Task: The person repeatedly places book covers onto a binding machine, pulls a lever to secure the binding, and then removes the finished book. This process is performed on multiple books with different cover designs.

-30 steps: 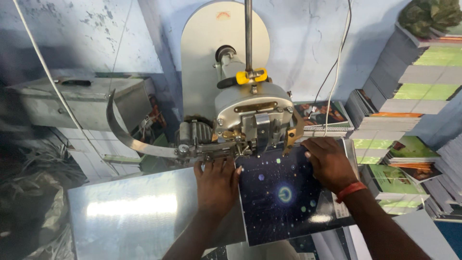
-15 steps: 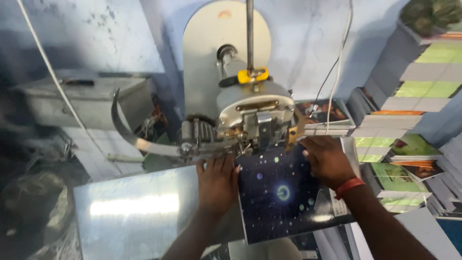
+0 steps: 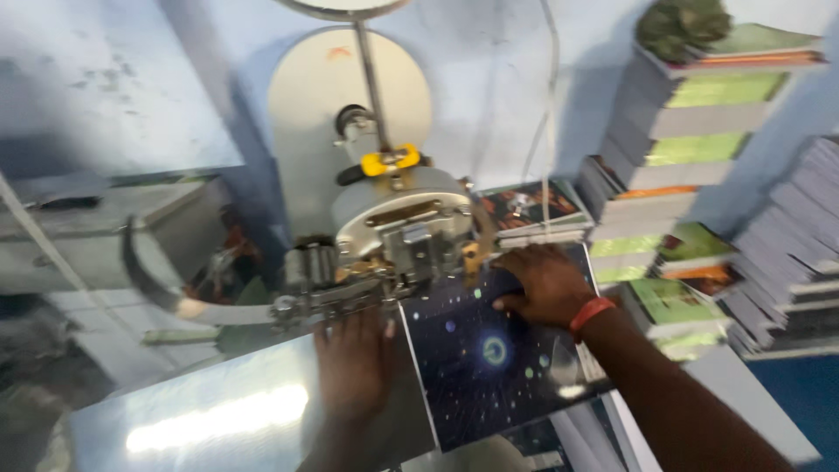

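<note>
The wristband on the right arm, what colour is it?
Red-orange: the wristband shows clearly in the head view, its only view.

- The left hand (image 3: 354, 363) was motion-blurred, its fingertips hidden under the machine head (image 3: 398, 232).
- Right of the right hand (image 3: 546, 284), the book stacks (image 3: 690, 131) ran off-frame.

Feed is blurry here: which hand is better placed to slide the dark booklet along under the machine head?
Probably the right hand: it lies flat on the booklet beside the machine head. The left hand lies at the booklet's left edge, mostly on the metal table.
</note>
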